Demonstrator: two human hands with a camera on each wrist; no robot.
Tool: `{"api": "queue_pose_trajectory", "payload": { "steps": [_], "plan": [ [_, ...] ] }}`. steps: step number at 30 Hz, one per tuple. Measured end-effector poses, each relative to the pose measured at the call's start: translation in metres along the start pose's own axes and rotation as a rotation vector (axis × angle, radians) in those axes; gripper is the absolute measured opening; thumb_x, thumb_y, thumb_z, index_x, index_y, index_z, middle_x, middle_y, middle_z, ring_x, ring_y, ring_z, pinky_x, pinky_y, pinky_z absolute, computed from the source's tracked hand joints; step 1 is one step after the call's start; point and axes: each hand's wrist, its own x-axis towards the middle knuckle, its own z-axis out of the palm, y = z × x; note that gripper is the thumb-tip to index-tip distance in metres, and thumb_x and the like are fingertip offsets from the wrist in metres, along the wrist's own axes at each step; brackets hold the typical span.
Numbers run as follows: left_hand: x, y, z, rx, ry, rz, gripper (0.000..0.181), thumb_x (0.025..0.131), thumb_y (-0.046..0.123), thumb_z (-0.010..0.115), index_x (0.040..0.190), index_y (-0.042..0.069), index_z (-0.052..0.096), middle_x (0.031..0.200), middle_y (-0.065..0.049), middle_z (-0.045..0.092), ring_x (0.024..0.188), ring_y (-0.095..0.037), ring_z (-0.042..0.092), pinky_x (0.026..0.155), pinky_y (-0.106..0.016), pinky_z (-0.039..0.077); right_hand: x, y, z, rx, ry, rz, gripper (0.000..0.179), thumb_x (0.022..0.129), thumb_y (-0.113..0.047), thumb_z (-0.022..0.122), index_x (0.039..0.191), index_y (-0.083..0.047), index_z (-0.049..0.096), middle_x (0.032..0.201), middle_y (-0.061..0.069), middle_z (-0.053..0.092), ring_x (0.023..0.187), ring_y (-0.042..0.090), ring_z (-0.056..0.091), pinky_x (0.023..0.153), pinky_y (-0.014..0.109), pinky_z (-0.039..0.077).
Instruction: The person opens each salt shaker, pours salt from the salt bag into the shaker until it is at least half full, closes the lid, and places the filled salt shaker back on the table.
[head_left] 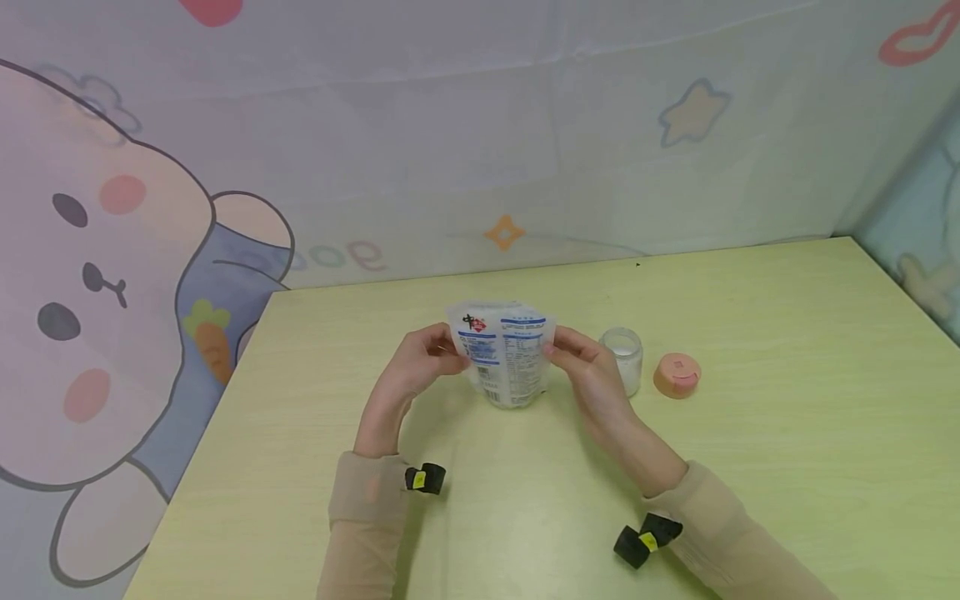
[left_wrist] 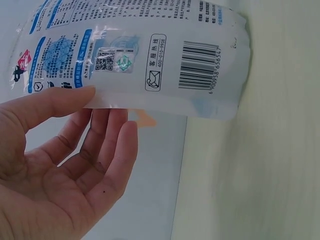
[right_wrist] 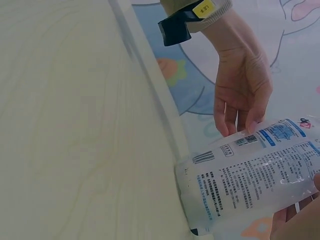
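Note:
A white plastic packet (head_left: 510,358) with blue print, a barcode and a red-and-black logo stands on the table, its lower end touching the top. My left hand (head_left: 412,367) pinches its left edge between thumb and fingers; in the left wrist view the thumb of that hand (left_wrist: 65,170) lies over the printed face. The right hand (head_left: 596,379) pinches the opposite edge, and only part of it shows in the right wrist view. What the packet (right_wrist: 250,175) holds is hidden. Just right of the right hand stands a clear jar (head_left: 624,358) with white contents, its top uncovered.
A round pink lid (head_left: 677,375) lies right of the jar. Behind the pale yellow table (head_left: 787,333) hangs a printed cloth (head_left: 450,150) with a cartoon animal at left. A black camera (head_left: 425,478) is strapped at the left wrist, another (head_left: 645,540) at the right.

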Motion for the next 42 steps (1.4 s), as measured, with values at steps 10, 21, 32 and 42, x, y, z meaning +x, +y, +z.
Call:
{"api": "queue_pose_trajectory", "payload": {
  "steps": [10,21,32,42],
  "plan": [
    [-0.003,0.003,-0.003,-0.010,-0.014,0.024,0.024,0.084,0.000,0.066,0.108,0.000,0.061,0.106,-0.015,0.065,0.093,-0.020,0.060,0.085,-0.031,0.050,0.001,-0.004,0.000,-0.011,0.006,-0.019,0.028,0.091,0.000,0.056,0.102,-0.023,0.068,0.098,-0.017,0.070,0.110,0.008,0.054,0.115,0.044,0.019],
    [-0.006,0.007,-0.005,0.003,-0.035,0.010,0.035,0.085,0.001,0.065,0.119,0.005,0.059,0.112,-0.013,0.060,0.104,-0.025,0.060,0.092,-0.036,0.048,-0.001,-0.008,0.000,-0.021,0.004,-0.028,0.036,0.089,0.004,0.054,0.110,-0.021,0.068,0.100,-0.018,0.069,0.105,0.006,0.057,0.110,0.041,0.024],
    [-0.011,0.013,-0.008,-0.009,-0.020,0.070,0.041,0.085,0.003,0.066,0.124,0.009,0.056,0.121,-0.013,0.059,0.119,-0.030,0.055,0.098,-0.044,0.045,-0.002,-0.014,-0.003,-0.043,-0.008,-0.064,0.042,0.088,0.006,0.048,0.126,-0.007,0.061,0.107,-0.018,0.069,0.108,0.008,0.057,0.108,0.038,0.024],
    [-0.018,0.022,-0.011,-0.073,0.028,0.133,0.044,0.084,0.002,0.067,0.125,0.012,0.057,0.126,-0.010,0.058,0.120,-0.029,0.055,0.095,-0.042,0.049,-0.002,-0.019,-0.007,-0.010,-0.043,-0.133,0.040,0.091,0.007,0.046,0.127,-0.004,0.059,0.114,-0.013,0.069,0.118,0.008,0.056,0.110,0.031,0.032]
  ]
}}
